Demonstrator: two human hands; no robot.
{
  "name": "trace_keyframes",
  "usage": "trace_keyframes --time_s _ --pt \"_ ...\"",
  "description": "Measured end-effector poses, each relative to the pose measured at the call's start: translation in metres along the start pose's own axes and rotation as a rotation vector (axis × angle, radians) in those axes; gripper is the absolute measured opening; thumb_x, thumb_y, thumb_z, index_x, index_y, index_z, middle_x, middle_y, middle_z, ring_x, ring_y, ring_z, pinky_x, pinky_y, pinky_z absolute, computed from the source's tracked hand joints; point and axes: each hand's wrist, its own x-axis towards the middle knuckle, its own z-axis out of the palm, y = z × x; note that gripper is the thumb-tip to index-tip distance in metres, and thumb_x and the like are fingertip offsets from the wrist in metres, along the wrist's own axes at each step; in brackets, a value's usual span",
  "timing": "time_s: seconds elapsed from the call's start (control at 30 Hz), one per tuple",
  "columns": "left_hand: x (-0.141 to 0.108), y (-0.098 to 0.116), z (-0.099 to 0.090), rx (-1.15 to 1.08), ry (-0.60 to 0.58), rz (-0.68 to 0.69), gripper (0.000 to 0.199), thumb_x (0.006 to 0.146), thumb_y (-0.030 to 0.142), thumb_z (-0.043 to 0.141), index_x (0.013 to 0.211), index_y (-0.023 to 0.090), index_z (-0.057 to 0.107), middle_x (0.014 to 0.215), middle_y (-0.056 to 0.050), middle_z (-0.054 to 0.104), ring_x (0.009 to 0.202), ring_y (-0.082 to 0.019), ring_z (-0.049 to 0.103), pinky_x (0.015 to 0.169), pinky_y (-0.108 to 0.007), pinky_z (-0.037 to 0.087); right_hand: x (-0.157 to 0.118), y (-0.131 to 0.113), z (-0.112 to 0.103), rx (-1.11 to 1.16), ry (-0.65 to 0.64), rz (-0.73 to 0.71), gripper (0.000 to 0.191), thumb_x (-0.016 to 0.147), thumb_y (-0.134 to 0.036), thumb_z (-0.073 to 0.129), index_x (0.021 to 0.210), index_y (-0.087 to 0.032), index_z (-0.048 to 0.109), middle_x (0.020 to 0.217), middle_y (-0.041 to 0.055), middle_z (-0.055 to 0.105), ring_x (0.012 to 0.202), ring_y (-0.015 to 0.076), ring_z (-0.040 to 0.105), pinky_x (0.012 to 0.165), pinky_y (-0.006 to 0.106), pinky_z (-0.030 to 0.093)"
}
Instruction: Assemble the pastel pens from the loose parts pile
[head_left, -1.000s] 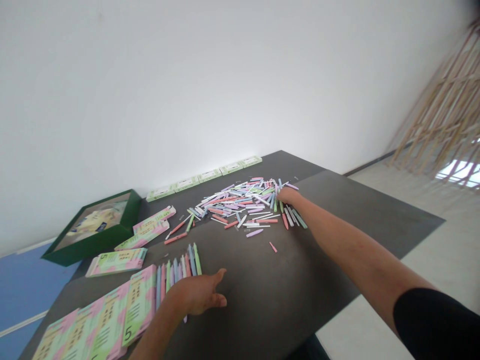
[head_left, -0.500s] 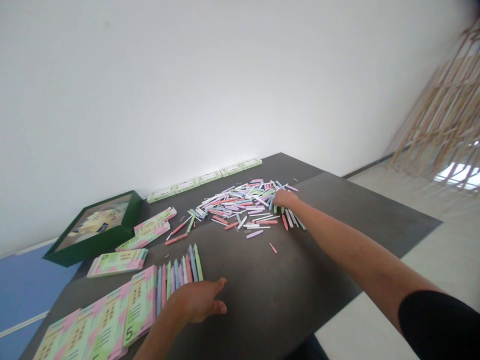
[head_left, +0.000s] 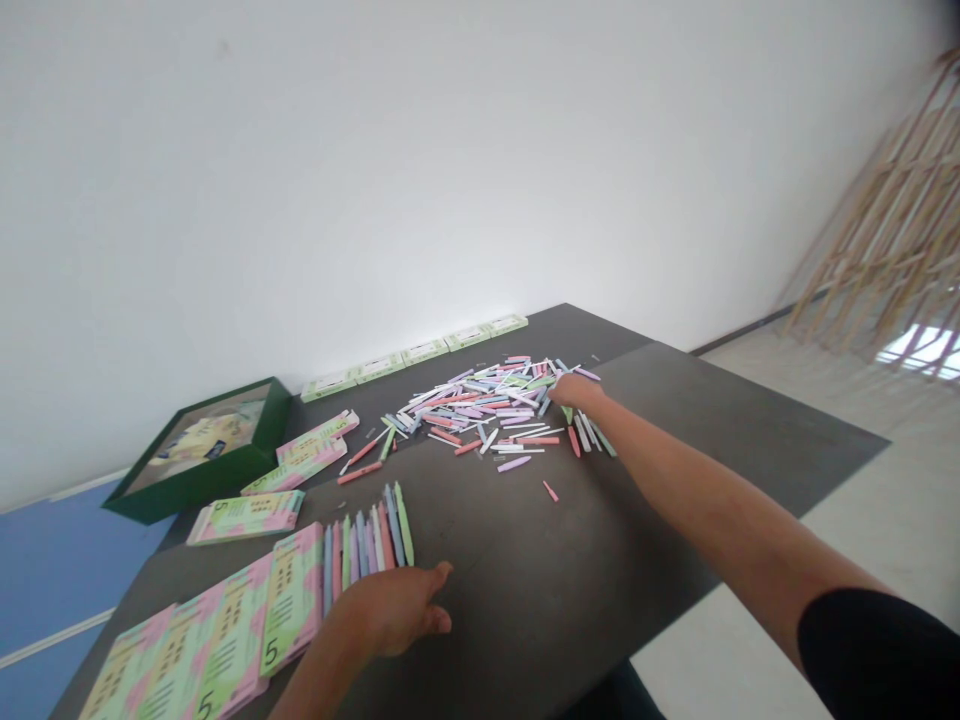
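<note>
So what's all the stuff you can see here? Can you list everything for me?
dark table: one, dark grey, under most things
pile of pastel pens: too many to count, pink, white, lilac, blue, green, middle of the table
row of pens: about ten, pastel colours, side by side near the front
pink-and-green cards: about seven, left side of the table
pale green packs: five, along the far edge
open box: one, dark green, by the far left corner
wooden lattice: one, pale wood, far right
white wall: one, behind the table
left hand: one, open, beside the row of pens
right hand: one, fingers at the pile's edge
</note>
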Motion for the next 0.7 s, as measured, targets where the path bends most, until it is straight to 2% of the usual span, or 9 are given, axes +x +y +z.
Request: trace_keyframes --time_s 0.1,0.17,0.23,0.33,0.47,0.6,0.7 --pt "-0.004 0.002 0.000 0.023 -0.019 -0.020 0.061 0.078 0.035 0.048 0.135 0.017 0.038 0.105 -0.012 0.066 0.094 -0.030 0.060 0.078 -0.037 0.045 -0.016 -0.001 -0.007 0.090 0.029 -0.091 0.027 0.086 -0.030 0.050 0.105 -0.012 0.055 0.105 0.0093 0.058 0.090 0.0186 0.057 0.078 0.036 0.047" --pt "-0.006 0.005 0.000 0.031 -0.016 -0.007 0.060 0.078 0.033 0.049 0.135 0.017 0.038 0.107 -0.014 0.064 0.097 -0.031 0.059 0.078 -0.039 0.045 -0.033 -0.007 -0.007 0.169 0.042 -0.199 0.022 0.086 -0.029 0.049 0.095 -0.010 0.057 0.091 0.0088 0.062 0.083 0.0177 0.057 0.074 0.031 0.044" --pt "-0.005 0.009 0.001 0.039 -0.007 0.021 0.058 0.078 0.030 0.050 0.134 0.017 0.039 0.109 -0.015 0.063 0.099 -0.032 0.058 0.079 -0.040 0.045 -0.053 -0.017 -0.004 0.258 0.039 -0.333 0.018 0.085 -0.028 0.046 0.093 -0.013 0.054 0.083 0.0046 0.064 0.076 0.0149 0.056 0.070 0.026 0.042" --pt "-0.005 0.015 0.003 0.042 0.015 0.084 0.056 0.079 0.026 0.050 0.133 0.016 0.040 0.106 -0.014 0.065 0.098 -0.033 0.058 0.077 -0.041 0.047 -0.082 -0.035 0.004 0.389 0.014 -0.516 0.016 0.085 -0.029 0.042 0.094 -0.018 0.049 0.085 0.0002 0.064 0.068 0.0118 0.053 0.062 0.023 0.039" --pt "-0.007 0.020 0.002 0.053 0.013 0.101 0.055 0.080 0.023 0.050 0.133 0.014 0.040 0.101 -0.014 0.067 0.095 -0.033 0.060 0.075 -0.041 0.048 -0.105 -0.058 0.018 0.793 -0.055 -0.750 0.010 0.081 -0.027 0.045 0.087 -0.019 0.044 0.084 0.0000 0.063 0.056 0.0090 0.044 0.055 0.021 0.035" --pt "-0.012 0.018 0.000 0.057 0.000 0.062 0.056 0.080 0.023 0.049 0.135 0.014 0.038 0.102 -0.015 0.066 0.095 -0.032 0.060 0.075 -0.040 0.048 -0.108 -0.076 0.029 0.975 -0.129 -0.747 0.010 0.078 -0.026 0.047 0.084 -0.020 0.041 0.080 -0.0010 0.062 0.051 0.0086 0.039 0.051 0.021 0.033" --pt "-0.015 0.013 0.000 0.042 0.013 0.044 0.057 0.081 0.027 0.048 0.136 0.016 0.036 0.106 -0.014 0.065 0.096 -0.030 0.059 0.076 -0.036 0.047 -0.102 -0.079 0.037 1.020 -0.082 -0.676 0.011 0.077 -0.028 0.047 0.083 -0.020 0.041 0.077 -0.0016 0.062 0.050 0.0088 0.039 0.050 0.021 0.032"
